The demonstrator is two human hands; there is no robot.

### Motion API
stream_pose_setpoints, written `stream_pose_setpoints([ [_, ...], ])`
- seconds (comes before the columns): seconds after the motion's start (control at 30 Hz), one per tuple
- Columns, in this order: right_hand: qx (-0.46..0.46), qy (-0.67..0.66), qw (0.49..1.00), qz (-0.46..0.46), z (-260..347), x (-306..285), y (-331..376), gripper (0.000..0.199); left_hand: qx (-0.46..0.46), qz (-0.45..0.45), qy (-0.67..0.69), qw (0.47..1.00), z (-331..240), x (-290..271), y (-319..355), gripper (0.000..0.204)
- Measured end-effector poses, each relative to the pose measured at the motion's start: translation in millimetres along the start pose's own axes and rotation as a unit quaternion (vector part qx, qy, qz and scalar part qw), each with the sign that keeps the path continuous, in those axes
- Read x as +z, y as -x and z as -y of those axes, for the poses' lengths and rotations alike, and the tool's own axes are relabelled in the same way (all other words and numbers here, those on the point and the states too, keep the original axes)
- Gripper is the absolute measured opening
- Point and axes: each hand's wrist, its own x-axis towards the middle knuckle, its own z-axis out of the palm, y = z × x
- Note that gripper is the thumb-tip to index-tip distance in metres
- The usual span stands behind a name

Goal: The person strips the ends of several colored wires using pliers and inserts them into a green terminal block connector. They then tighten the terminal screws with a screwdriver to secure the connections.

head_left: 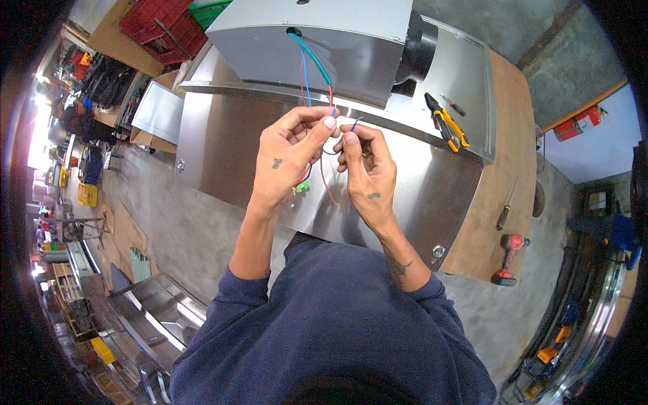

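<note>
Both hands are in front of a grey metal box, with thin wires coming out of a round hole in its face. A green sleeve covers part of a red wire; a blue wire hangs beside it. My left hand is closed, thumb against fingers, pinching wires where a short blue piece shows at the fingertips. Close by on the right, my right hand pinches a blue wire end that points up. Below the hands dangle loose wires and a small green connector. The fingers partly hide the wire ends.
Under the hands lies a shiny stainless steel panel. Yellow-black pliers and a small screwdriver rest to the right. Farther right are a longer screwdriver and a red drill on the wooden board. A black round duct juts from the box.
</note>
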Motion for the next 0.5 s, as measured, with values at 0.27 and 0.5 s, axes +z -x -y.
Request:
stream_pose_setpoints([
  [0.27, -0.058, 0.062, 0.996, -0.018, -14, -2, -1, 0.018, 0.028, 0.016, -0.093, 0.995, -3, -2, 6, 0.024],
  [0.5, -0.002, 0.042, 0.999, -0.019, -9, -4, 0, 0.016, 0.015, 0.036, -0.132, 0.991, -6, -4, 4, 0.023],
])
